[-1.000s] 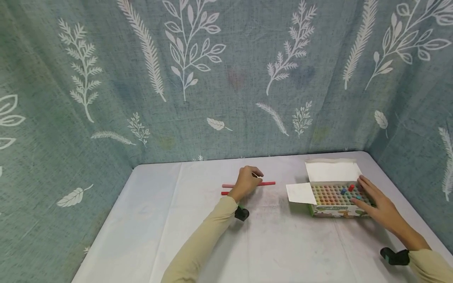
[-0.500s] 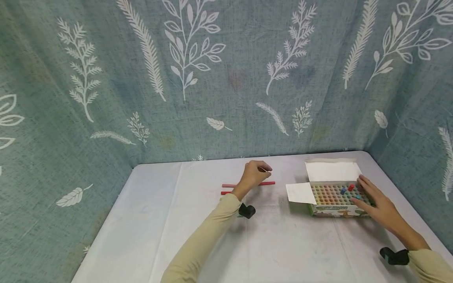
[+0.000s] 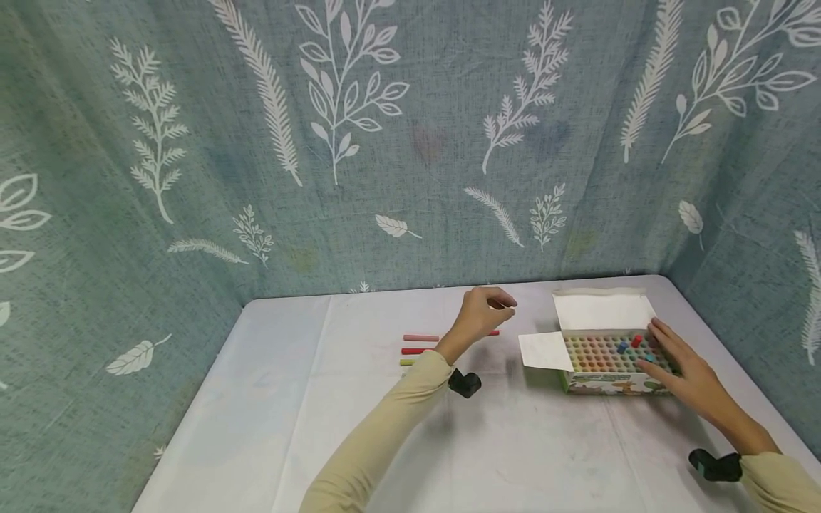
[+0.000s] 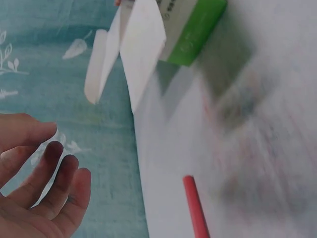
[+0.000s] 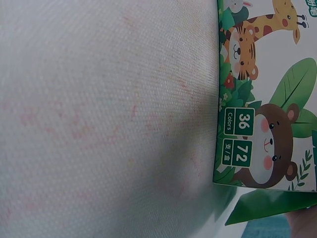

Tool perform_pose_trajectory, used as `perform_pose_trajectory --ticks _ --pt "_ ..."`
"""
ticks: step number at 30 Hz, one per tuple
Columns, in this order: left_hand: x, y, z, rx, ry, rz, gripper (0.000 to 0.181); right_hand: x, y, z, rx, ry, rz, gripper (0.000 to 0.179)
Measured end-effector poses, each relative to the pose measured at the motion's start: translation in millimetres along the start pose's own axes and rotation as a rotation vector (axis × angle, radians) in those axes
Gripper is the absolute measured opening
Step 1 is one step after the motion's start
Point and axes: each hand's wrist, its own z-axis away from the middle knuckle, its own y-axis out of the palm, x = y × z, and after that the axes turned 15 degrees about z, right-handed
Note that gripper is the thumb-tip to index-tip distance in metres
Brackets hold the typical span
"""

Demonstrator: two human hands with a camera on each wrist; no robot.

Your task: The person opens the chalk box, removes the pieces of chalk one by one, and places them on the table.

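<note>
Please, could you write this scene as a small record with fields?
Box: open, white flaps spread
In the box: red tip, blue tip standing out
On the table: pink stick, red stick, yellow-green stick, beside the left arm
Left grip: raised, fingers curved, holding nothing
Right grip: at the box's right end
Backdrop: patterned curtain

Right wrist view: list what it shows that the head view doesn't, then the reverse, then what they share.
Only the right wrist view gives a legible "36 Colors" label and a clearly recognizable bear's face.

Only the head view shows the left hand, the colored sticks near it and the rows of holes inside the box.

Both show the box's printed side, some of the right hand, the white tabletop and blue-green curtain.
</note>
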Motion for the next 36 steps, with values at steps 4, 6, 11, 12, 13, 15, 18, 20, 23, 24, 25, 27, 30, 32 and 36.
perform_pose_trajectory --ticks 4,6,11,12,13,15,18,20,23,24,25,27,30,32,36 --pt "-8.5 5.9 0.3 0.021 0.021 0.016 0.010 1.5 -0.4 0.1 0.009 0.006 -0.003 0.078" --pt "-11.3 9.0 -0.7 0.033 0.041 0.018 0.010 2.2 -0.8 -0.3 0.014 0.006 -0.009 0.079" --pt "-17.5 16.0 -3.4 0.054 0.085 0.017 0.010 3.1 -1.8 -2.8 0.016 -0.001 -0.017 0.079" --pt "-18.5 17.4 -3.8 0.055 0.086 0.023 0.009 3.2 -1.8 -3.3 0.015 -0.002 -0.015 0.079" --pt "-19.5 18.7 -3.9 0.057 0.084 0.027 0.009 3.2 -1.7 -3.6 0.013 -0.005 -0.014 0.078" --pt "-21.0 21.6 -4.2 0.057 0.078 0.038 0.009 3.1 -1.1 -4.1 0.011 -0.007 -0.009 0.079" --pt "-23.5 26.5 -4.0 0.060 0.063 0.054 0.008 2.8 0.2 -4.2 0.013 -0.007 -0.010 0.079" --pt "-25.6 30.1 -3.8 0.067 0.062 0.055 0.008 2.6 0.8 -3.8 0.012 -0.005 -0.007 0.079" --pt "-28.8 36.1 -3.2 0.082 0.079 0.046 0.010 2.4 1.5 -2.8 0.008 -0.002 -0.006 0.079" --pt "-29.6 38.2 -2.9 0.087 0.087 0.038 0.011 2.4 1.7 -2.4 0.006 -0.001 -0.005 0.079" --pt "-30.4 40.1 -2.6 0.092 0.096 0.031 0.011 2.5 1.9 -1.9 0.006 -0.001 -0.005 0.079" --pt "-31.6 44.0 -1.6 0.097 0.108 0.017 0.011 2.7 2.2 -1.2 0.005 0.000 -0.009 0.079" --pt "-33.1 50.0 -0.3 0.112 0.117 0.017 0.011 3.2 1.9 0.2 0.005 0.005 -0.006 0.079" --pt "-34.3 54.2 0.0 0.125 0.119 0.025 0.011 3.4 1.2 0.9 0.008 0.010 -0.004 0.079" --pt "-37.1 62.4 -0.7 0.144 0.133 0.025 0.012 3.5 -0.2 1.5 0.015 0.014 0.003 0.079"
